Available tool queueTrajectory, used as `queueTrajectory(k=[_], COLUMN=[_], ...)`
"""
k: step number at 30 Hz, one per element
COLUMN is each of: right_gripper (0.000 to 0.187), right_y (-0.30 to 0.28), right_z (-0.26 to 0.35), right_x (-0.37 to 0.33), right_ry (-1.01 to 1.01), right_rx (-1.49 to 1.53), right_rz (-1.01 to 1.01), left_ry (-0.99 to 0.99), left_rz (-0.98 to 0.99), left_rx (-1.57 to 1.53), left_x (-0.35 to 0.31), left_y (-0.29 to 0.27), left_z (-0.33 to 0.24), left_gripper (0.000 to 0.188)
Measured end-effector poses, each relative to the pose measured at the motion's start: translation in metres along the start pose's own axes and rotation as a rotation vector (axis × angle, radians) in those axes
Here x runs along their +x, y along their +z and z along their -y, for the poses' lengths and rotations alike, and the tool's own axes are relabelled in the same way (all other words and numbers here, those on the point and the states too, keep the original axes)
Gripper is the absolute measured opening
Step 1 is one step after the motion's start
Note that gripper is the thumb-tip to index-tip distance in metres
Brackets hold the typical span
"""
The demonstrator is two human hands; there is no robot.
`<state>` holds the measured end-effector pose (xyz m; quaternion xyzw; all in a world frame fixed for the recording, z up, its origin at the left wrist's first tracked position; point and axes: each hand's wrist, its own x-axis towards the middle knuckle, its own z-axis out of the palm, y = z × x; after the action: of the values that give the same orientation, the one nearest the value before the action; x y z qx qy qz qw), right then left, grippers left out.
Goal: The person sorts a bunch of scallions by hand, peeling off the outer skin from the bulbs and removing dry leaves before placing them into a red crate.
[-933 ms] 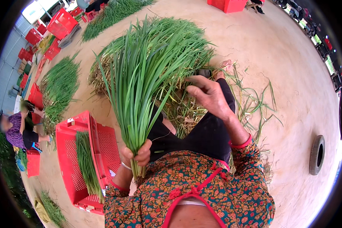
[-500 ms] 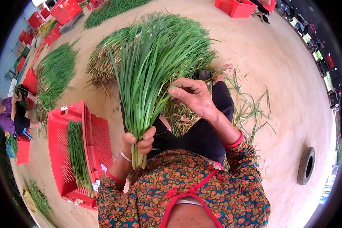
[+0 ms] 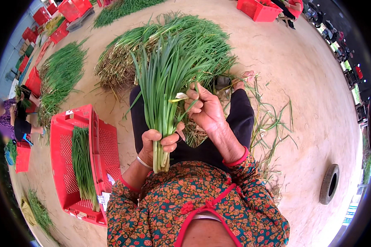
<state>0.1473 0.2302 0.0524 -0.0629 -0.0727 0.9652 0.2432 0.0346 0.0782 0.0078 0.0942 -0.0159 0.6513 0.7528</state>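
Observation:
My left hand (image 3: 147, 145) is wrapped round the lower stalks of an upright bunch of garlic chives (image 3: 160, 92), whose green leaves fan out away from me. The pale stalk ends stick out below my fist. Close to the bunch's right side, my right hand (image 3: 208, 109) is closed, thumb against fingers, pinching a thin green leaf. A pale, withered leaf (image 3: 178, 97) shows between that hand and the bunch. Past the bunch lies a large heap of chives (image 3: 193, 35) on the floor, its root ends brownish and turned to the left.
At my left stands a red perforated crate (image 3: 107, 142) with chives inside. Another chive pile (image 3: 62, 68) lies beyond it. Loose leaves (image 3: 272, 115) are scattered at my right, and a tyre (image 3: 329, 184) is farther right. A person (image 3: 18, 117) sits at far left.
The bunch and my left hand have shifted slightly right and nearer to me. My right hand has turned and closed beside the bunch, and a pale leaf now shows there.

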Motion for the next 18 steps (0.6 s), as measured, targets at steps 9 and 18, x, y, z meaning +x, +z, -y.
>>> queueTrajectory(k=[9,18], right_gripper=[0.014,0.025], right_y=[0.044,0.027], right_z=[0.012,0.001], right_x=[-0.032,-0.074], right_ry=[-0.224,-0.216], right_rx=[-0.350,-0.323], right_rz=[0.205,0.332], left_ry=[-0.047,-0.043], left_rz=[-0.005,-0.076], left_rx=[0.154,0.233], left_x=[0.023,0.030], left_y=[0.027,0.036], left_z=[0.003,0.009], left_gripper=[0.072,0.059])
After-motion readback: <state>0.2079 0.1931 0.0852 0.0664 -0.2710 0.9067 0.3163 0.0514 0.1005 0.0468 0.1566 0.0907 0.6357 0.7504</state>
